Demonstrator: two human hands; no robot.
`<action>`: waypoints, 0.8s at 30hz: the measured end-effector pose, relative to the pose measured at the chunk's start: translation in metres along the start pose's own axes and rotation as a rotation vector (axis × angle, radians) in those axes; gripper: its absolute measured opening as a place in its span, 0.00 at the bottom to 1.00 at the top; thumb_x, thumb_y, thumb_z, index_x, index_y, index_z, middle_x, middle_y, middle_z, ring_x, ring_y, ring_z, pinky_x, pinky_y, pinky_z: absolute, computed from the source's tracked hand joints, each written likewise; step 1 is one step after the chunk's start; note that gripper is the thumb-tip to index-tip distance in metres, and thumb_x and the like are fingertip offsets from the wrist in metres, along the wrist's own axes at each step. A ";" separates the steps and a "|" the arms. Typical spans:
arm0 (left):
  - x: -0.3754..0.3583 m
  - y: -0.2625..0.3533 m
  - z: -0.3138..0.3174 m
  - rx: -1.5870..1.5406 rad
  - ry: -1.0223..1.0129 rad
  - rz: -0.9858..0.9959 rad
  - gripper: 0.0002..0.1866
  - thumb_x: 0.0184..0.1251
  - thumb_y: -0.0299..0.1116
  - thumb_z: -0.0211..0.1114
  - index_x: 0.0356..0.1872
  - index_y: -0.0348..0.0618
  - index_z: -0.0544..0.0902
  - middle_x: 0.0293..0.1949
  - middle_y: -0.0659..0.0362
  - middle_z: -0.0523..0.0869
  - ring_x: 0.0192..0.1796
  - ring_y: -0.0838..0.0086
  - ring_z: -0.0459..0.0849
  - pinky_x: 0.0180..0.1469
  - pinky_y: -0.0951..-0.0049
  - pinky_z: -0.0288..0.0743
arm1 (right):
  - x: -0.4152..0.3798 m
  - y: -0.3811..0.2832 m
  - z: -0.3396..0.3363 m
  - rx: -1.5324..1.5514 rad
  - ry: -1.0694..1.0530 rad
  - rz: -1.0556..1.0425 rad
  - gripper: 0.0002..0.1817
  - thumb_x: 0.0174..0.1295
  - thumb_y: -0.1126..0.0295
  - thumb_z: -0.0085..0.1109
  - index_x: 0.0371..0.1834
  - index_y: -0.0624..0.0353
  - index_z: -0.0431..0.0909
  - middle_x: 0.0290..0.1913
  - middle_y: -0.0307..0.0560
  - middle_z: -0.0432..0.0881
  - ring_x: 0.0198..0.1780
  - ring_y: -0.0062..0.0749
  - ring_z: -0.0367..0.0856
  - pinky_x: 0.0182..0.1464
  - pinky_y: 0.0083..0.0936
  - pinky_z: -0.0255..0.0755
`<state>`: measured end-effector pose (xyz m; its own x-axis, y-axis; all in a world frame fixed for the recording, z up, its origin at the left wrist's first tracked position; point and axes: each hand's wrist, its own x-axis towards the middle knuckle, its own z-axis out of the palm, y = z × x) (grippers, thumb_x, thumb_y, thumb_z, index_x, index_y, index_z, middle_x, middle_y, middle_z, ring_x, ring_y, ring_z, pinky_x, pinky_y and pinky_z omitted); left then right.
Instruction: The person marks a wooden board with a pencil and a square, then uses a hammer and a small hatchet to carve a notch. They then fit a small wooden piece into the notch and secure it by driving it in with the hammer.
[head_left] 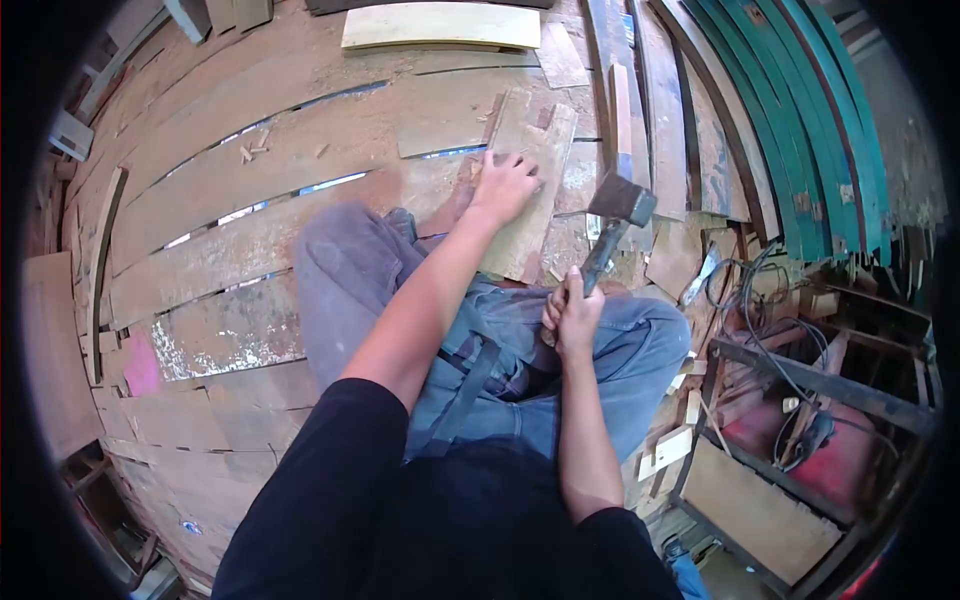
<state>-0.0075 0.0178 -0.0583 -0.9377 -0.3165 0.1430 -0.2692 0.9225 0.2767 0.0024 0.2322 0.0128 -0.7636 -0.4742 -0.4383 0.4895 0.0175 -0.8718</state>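
Note:
A notched wooden board [535, 205] lies in front of my crossed legs, its cut end pointing away from me. On its left part rests my left hand [506, 188], fingers bent over the wood; whether it pinches anything small is hidden. My right hand [574, 315] is wrapped round the handle of a mallet [622, 199], just right of the board. The mallet's dark, blocky head is raised at the far end of the handle, beside the board's right edge. A thin dark rod or tool shows left of the head.
A pale curved plank [441, 27] lies beyond the board. Long planks and green slatted panels [800, 130] stand along the right. Nearer right are tangled cables [752, 290] and a metal-framed stand [820, 380]. The plank floor [230, 230] has gaps and wood scraps.

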 end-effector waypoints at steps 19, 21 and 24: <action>-0.009 -0.077 -0.146 -1.051 -0.203 -0.258 0.14 0.67 0.29 0.63 0.51 0.37 0.86 0.47 0.54 0.88 0.49 0.74 0.85 0.54 0.73 0.78 | 0.026 0.025 -0.012 0.170 0.079 0.045 0.19 0.74 0.59 0.51 0.25 0.50 0.61 0.14 0.30 0.54 0.10 0.16 0.51 0.10 0.21 0.48; -0.019 -0.113 -0.147 -0.876 -0.055 -0.197 0.15 0.58 0.33 0.72 0.45 0.39 0.88 0.38 0.58 0.89 0.38 0.78 0.84 0.43 0.74 0.79 | 0.030 0.028 -0.015 0.176 0.057 0.050 0.19 0.74 0.58 0.51 0.24 0.51 0.62 0.13 0.30 0.54 0.10 0.16 0.51 0.10 0.21 0.48; -0.066 -0.161 -0.161 -1.039 0.147 -0.271 0.11 0.58 0.32 0.73 0.41 0.40 0.89 0.34 0.60 0.89 0.37 0.80 0.84 0.40 0.76 0.79 | 0.031 0.028 -0.012 0.176 0.061 0.084 0.20 0.74 0.57 0.52 0.24 0.50 0.61 0.13 0.31 0.54 0.10 0.17 0.51 0.10 0.21 0.48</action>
<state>0.1325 -0.1450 0.0407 -0.8209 -0.5689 0.0497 -0.0808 0.2017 0.9761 -0.0126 0.2291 -0.0276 -0.7386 -0.4232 -0.5247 0.6143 -0.1021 -0.7824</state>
